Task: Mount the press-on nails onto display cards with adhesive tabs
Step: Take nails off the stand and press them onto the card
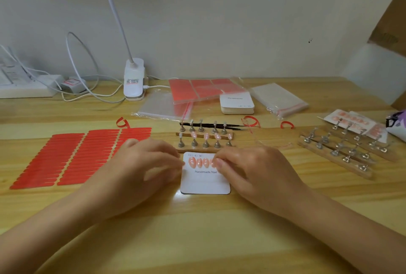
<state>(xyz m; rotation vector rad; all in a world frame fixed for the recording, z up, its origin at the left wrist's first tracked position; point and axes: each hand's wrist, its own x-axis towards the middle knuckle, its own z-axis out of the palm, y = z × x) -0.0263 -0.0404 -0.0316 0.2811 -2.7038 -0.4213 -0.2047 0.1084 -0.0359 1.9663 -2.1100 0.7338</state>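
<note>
I am pressing a nail [213, 162] onto the card [205, 182] with my right hand [252, 172], fingers curled; left hand [142, 163], loosely curled, is steadying its edge.

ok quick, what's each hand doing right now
Left hand: fingers curled, blurred; cannot tell if holding anything.
Right hand: fingertips on a nail on the display card.

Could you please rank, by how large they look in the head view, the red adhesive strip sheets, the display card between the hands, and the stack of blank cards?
1. Red adhesive strip sheets, clearly largest.
2. Display card, partly covered by both hands.
3. Stack of blank cards, which looks smaller, but it lies farther away, so this ranking is unsure.
</note>
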